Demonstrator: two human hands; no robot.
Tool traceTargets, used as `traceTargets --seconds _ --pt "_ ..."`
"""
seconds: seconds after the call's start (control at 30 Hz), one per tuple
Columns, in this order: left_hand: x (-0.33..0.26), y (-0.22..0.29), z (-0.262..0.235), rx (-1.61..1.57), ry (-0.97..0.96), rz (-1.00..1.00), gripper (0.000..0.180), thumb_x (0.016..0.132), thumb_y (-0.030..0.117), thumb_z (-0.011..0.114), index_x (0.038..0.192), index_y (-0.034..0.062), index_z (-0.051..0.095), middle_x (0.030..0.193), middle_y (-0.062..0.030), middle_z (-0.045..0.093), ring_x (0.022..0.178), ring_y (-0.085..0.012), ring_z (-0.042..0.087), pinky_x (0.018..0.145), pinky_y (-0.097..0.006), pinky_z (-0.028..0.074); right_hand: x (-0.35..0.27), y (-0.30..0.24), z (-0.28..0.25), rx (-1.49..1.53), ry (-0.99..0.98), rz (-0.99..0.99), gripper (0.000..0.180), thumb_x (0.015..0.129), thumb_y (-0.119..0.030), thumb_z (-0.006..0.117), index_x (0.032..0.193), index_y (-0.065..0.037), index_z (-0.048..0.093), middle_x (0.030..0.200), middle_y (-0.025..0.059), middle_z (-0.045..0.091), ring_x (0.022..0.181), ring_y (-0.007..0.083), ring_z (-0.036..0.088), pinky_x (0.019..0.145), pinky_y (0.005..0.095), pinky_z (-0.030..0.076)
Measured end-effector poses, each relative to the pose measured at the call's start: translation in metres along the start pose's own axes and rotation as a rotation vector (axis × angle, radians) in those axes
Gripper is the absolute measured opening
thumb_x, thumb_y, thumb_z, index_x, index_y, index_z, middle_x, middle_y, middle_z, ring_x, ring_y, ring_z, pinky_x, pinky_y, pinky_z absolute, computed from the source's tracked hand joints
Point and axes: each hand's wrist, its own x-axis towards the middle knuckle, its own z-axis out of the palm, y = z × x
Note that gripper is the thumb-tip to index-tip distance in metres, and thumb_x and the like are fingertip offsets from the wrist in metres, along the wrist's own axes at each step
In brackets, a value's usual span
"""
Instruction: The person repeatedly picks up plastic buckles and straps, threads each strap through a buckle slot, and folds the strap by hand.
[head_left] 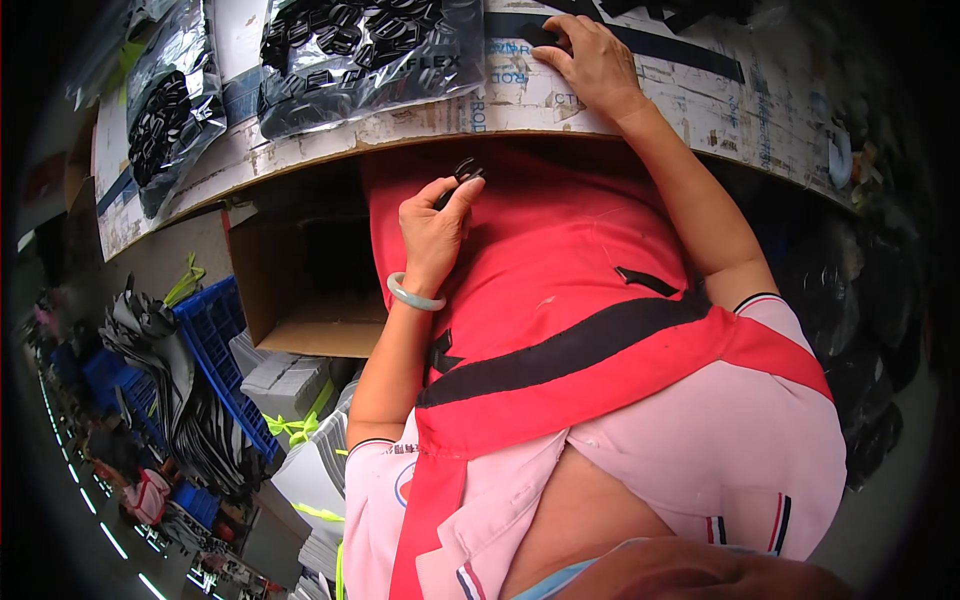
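Your left hand (435,225) sits over your red apron (540,300), fingers pinched on a small black plastic clip (464,176), held just under the table edge. Clip is dark and glossy; the exact shape is hard to make out, half hidden by your fingers. Further out, your right hand (592,62) lies flat on the worn tabletop (520,105), fingertips pressing a black strap (640,42). Bags of black parts (360,50) lie beyond, cut off at the top.

A worn cardboard-covered worktable (300,150) curves across the top; below it an open cardboard box (300,300), a blue plastic crate (215,330) (crowded by dark strips) and a grey floor (60,520)
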Motion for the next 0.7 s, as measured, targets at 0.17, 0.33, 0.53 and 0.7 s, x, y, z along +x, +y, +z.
traceTargets --seconds 0.17,0.33,0.53,0.7 --pt "0.001 0.018 0.009 -0.086 0.071 0.092 0.014 0.089 0.013 0.069 0.096 0.0001 0.071 0.062 0.0045 0.055 0.052 -0.0013 0.044 0.045 -0.018 0.031 0.005 -0.002 -0.012 0.341 -0.131 0.165 0.021 0.076 -0.020 0.071 0.085 -0.003 0.062 0.079 0.0145 0.064 0.076 0.0321 0.064 0.070 0.0398 0.050" --pt "-0.003 0.023 0.006 -0.096 0.089 0.009 0.016 0.089 0.012 0.070 0.100 0.0000 0.071 0.065 0.0053 0.057 0.052 -0.0005 0.042 0.046 -0.018 0.029 -0.020 -0.023 -0.021 0.727 -0.242 0.113 0.021 0.091 -0.021 0.066 0.102 -0.003 0.062 0.086 0.0009 0.065 0.078 0.0104 0.060 0.074 0.0253 0.049" --pt "-0.003 0.013 0.002 -0.188 0.071 0.081 0.016 0.089 0.010 0.069 0.099 -0.0025 0.070 0.063 0.0015 0.057 0.051 -0.0036 0.048 0.045 -0.019 0.034 -0.074 -0.083 -0.030 1.340 -0.817 0.527 0.018 0.092 -0.017 0.064 0.094 0.001 0.064 0.076 -0.0011 0.061 0.065 0.0016 0.052 0.055 0.0175 0.041" --pt "-0.006 0.010 0.004 -0.087 0.110 0.146 0.013 0.086 0.005 0.070 0.097 -0.0021 0.069 0.065 0.0027 0.057 0.055 -0.0041 0.049 0.048 -0.019 0.037 -0.079 -0.084 -0.021 1.393 -0.748 0.624 0.023 0.094 -0.023 0.062 0.097 0.000 0.063 0.074 -0.0002 0.061 0.062 0.0040 0.055 0.052 0.0172 0.043"
